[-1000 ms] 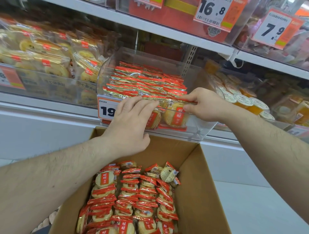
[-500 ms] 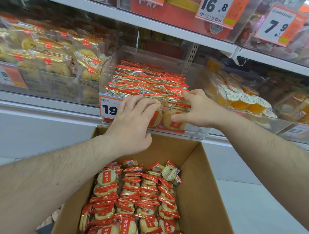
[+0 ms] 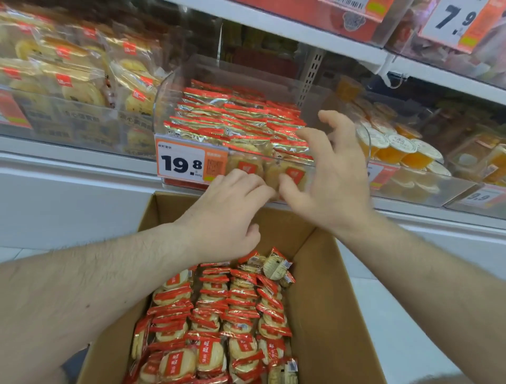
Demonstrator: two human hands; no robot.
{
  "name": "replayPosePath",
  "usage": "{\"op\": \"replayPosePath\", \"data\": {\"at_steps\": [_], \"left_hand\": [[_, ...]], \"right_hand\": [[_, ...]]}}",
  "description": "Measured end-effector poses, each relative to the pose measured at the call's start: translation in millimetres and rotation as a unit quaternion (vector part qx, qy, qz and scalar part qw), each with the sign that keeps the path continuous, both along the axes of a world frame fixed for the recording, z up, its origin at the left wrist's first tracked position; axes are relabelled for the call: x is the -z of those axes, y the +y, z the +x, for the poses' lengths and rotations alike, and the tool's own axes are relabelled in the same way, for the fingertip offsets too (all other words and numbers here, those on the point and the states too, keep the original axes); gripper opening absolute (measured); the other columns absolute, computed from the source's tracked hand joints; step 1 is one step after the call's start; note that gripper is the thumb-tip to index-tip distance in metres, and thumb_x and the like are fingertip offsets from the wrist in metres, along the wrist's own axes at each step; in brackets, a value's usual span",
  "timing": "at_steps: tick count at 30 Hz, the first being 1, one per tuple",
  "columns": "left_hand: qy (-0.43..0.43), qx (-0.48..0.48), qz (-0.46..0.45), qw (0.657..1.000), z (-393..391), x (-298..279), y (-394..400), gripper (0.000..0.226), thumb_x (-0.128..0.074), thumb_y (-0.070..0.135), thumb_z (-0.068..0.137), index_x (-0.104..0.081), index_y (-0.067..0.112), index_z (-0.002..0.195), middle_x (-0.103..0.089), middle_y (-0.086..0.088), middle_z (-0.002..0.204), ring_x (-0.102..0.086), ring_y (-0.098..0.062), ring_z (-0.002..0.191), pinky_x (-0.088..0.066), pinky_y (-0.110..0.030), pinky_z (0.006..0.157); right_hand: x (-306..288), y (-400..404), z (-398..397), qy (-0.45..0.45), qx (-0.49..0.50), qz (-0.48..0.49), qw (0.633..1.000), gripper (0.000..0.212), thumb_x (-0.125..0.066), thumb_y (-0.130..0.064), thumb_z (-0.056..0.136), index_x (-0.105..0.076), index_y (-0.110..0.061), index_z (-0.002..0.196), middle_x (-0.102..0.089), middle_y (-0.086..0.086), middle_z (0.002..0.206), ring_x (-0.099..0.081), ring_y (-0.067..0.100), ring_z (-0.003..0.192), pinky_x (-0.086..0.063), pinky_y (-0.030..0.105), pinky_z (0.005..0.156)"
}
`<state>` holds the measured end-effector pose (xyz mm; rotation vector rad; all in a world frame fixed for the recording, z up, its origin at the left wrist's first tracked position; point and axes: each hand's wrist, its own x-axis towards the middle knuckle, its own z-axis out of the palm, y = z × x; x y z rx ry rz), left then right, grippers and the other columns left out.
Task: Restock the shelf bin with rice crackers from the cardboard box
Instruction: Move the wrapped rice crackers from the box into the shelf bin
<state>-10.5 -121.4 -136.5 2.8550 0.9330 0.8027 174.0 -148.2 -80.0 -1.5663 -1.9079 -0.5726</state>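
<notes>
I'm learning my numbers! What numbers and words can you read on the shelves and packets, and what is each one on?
"19.8": white and orange price tag on the clear plastic shelf bin.
"7.9": white and orange price tag on the top shelf, right.
"9.9": small price tag at the lower right, blurred but legible.
Small characters above "19.8", the barcode label at the top edge, and the print on the red and gold rice cracker packets in the brown cardboard box: too blurred to read.

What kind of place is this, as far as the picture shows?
Most likely a shop's snack aisle: price tags such as 19.8, clear shelf bins of wrapped snacks, and a cardboard box of rice crackers.
</notes>
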Motion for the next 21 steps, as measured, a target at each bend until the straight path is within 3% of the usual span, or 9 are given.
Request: {"op": "replayPosePath", "data": {"at_steps": [4, 6, 8, 11, 15, 18, 21], "left_hand": [[0.157, -0.026, -0.116, 0.980, -2.6, 20.4, 0.0, 0.055, -0.057, 0.029, 0.082, -0.046, 0.019, 0.135, -0.050, -0.001, 0.129, -0.036, -0.023, 0.119, -0.034, -0.039, 0.096], [0.235, -0.030, -0.173, 0.956, -3.7, 31.8, -1.5, 0.054, -0.056, 0.031, 0.084, -0.044, 0.023, 0.136, -0.048, 0.000, 0.130, -0.034, -0.024, 0.123, -0.034, -0.040, 0.098], [0.291, -0.021, -0.225, 0.930, -5.0, 43.1, -4.0, 0.048, -0.055, 0.032, 0.086, -0.047, 0.028, 0.133, -0.048, 0.002, 0.127, -0.033, -0.024, 0.124, -0.034, -0.041, 0.098], [0.357, -0.010, -0.271, 0.894, -6.4, 53.0, -9.9, 0.048, -0.053, 0.036, 0.088, -0.045, 0.033, 0.135, -0.047, 0.002, 0.130, -0.030, -0.023, 0.126, -0.032, -0.044, 0.103], [0.389, -0.016, -0.306, 0.869, -11.0, 58.5, -7.1, 0.050, -0.050, 0.039, 0.090, -0.043, 0.033, 0.139, -0.045, 0.000, 0.135, -0.027, -0.023, 0.131, -0.029, -0.046, 0.105], [0.393, -0.028, -0.320, 0.862, -16.7, 62.7, 0.3, 0.049, -0.051, 0.038, 0.090, -0.043, 0.032, 0.138, -0.046, 0.001, 0.136, -0.027, -0.023, 0.131, -0.028, -0.046, 0.104], [0.381, -0.038, -0.338, 0.859, -21.8, 67.4, 4.8, 0.046, -0.052, 0.038, 0.091, -0.045, 0.033, 0.136, -0.047, 0.003, 0.136, -0.027, -0.022, 0.132, -0.028, -0.047, 0.106]], "right_hand": [[51.1, -17.5, -13.0, 0.029, -0.082, 0.008, 0.996, 0.040, -0.068, -0.026, 0.071, -0.066, -0.004, 0.104, -0.057, 0.018, 0.119, -0.058, 0.033, 0.106, -0.050, 0.046, 0.082], [85.0, -23.4, -19.8, 0.037, -0.120, -0.079, 0.989, 0.028, -0.065, -0.023, 0.073, -0.067, -0.006, 0.095, -0.063, 0.010, 0.099, -0.062, 0.028, 0.091, -0.051, 0.042, 0.072], [120.3, -25.3, -25.1, 0.048, -0.062, -0.244, 0.967, 0.019, -0.060, -0.027, 0.077, -0.066, -0.014, 0.089, -0.065, 0.002, 0.088, -0.063, 0.025, 0.083, -0.053, 0.038, 0.069], [173.2, -19.9, -28.3, 0.035, 0.026, -0.447, 0.893, 0.017, -0.056, -0.031, 0.082, -0.063, -0.018, 0.091, -0.068, 0.003, 0.093, -0.064, 0.027, 0.091, -0.052, 0.035, 0.071], [239.1, -22.9, -33.1, -0.012, 0.065, -0.604, 0.794, 0.010, -0.054, -0.028, 0.084, -0.057, -0.019, 0.081, -0.061, 0.000, 0.083, -0.063, 0.026, 0.086, -0.045, 0.029, 0.064], [281.5, -33.7, -26.2, -0.004, 0.125, -0.631, 0.766, 0.009, -0.055, -0.021, 0.085, -0.054, -0.019, 0.076, -0.066, 0.002, 0.091, -0.065, 0.024, 0.088, -0.051, 0.030, 0.067], [307.1, -40.3, -17.7, 0.056, 0.166, -0.633, 0.754, 0.003, -0.060, -0.023, 0.087, -0.058, -0.022, 0.089, -0.068, 0.002, 0.103, -0.066, 0.022, 0.093, -0.049, 0.029, 0.069]]}}
